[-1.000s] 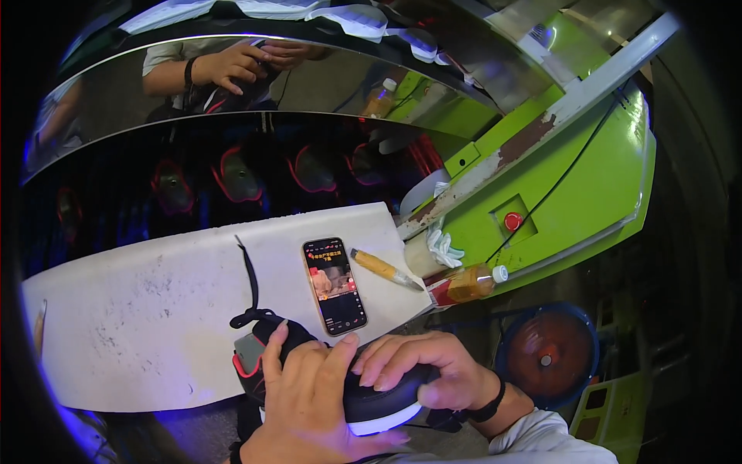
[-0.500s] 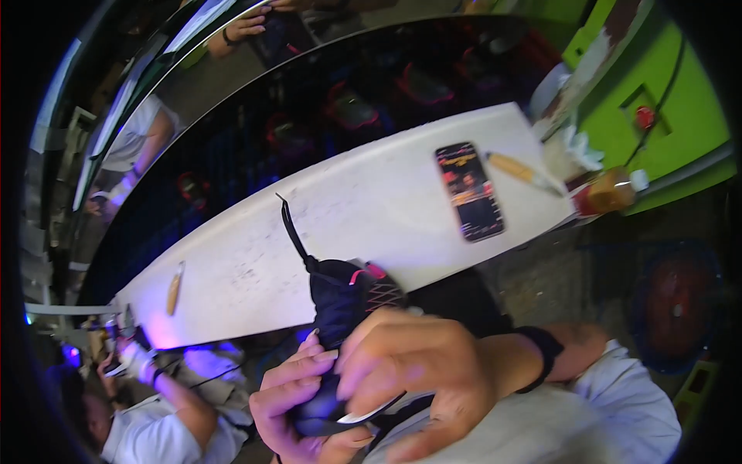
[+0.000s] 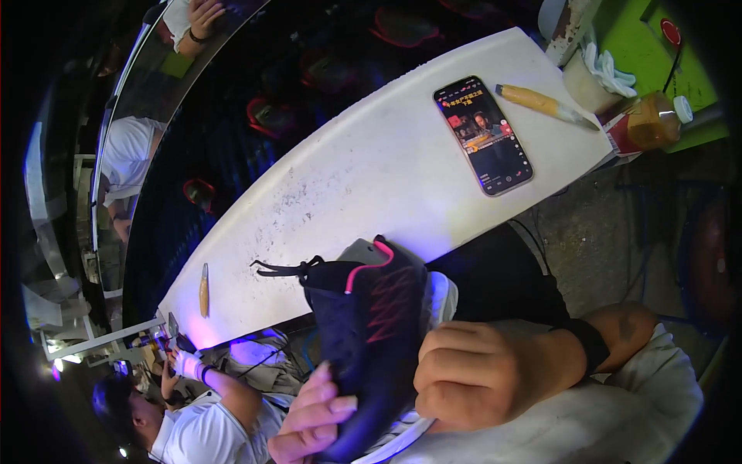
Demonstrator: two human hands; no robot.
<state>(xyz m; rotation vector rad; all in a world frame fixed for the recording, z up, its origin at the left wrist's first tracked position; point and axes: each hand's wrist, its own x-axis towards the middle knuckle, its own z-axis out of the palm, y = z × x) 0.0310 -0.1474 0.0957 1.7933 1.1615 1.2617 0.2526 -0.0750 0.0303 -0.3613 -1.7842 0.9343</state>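
Observation:
A black sneaker [image 3: 344,325] with pink-red trim, crossed red stitching and a white sole is held up in front of me, its black lace loop lying toward the table. My left hand [image 3: 313,417] wraps round the lower left of the shoe, fingers on its dark upper. On the other side, my right hand [image 3: 471,379] is curled into a fist against the sole edge. Its fingertips are hidden, so whatever they may hold cannot be made out. A black band circles my right wrist.
On the white curved table [image 3: 348,193] lie a phone [image 3: 483,135], a wooden-handled knife [image 3: 545,104] and a smaller wooden-handled tool [image 3: 204,292]. A bottle [image 3: 653,122] and a tub with white gloves [image 3: 607,73] stand right. Another person [image 3: 209,417] works at the left.
The shoe has come up more fully into view, its side turned toward me. My right hand has shifted from over the shoe to its right side and closed into a fist. The view has tilted.

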